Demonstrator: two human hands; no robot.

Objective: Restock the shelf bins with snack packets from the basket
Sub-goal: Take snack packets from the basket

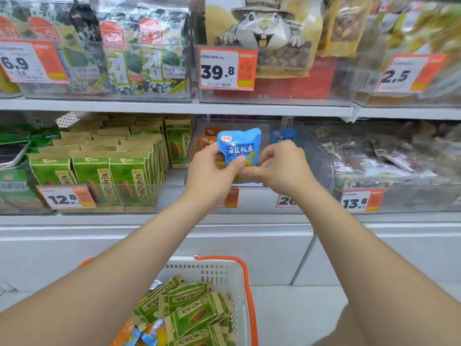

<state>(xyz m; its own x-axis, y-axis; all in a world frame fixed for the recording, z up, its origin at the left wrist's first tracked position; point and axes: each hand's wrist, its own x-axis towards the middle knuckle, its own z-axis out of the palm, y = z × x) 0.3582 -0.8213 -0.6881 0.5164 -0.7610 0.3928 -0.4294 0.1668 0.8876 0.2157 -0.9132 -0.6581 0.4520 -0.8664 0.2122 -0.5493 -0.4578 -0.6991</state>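
A small blue snack packet (240, 148) stands upright in front of the clear middle bin (316, 166) on the lower shelf. My left hand (213, 168) pinches its lower left edge and my right hand (280, 166) pinches its lower right edge. Behind it in the bin lie orange packets (208, 139) and another blue packet (283, 136). Below, the white basket with orange rim (245, 283) holds several green-and-tan seed packets (192, 310) and some blue and orange packets (139, 334).
Left of the middle bin, a bin is packed with green seed packets (104, 171). A bin of dark wrapped snacks (389, 156) stands on the right. The upper shelf carries seaweed packs (129, 51) and a rabbit-printed bag (267, 33). Orange price tags (227, 68) hang on bin fronts.
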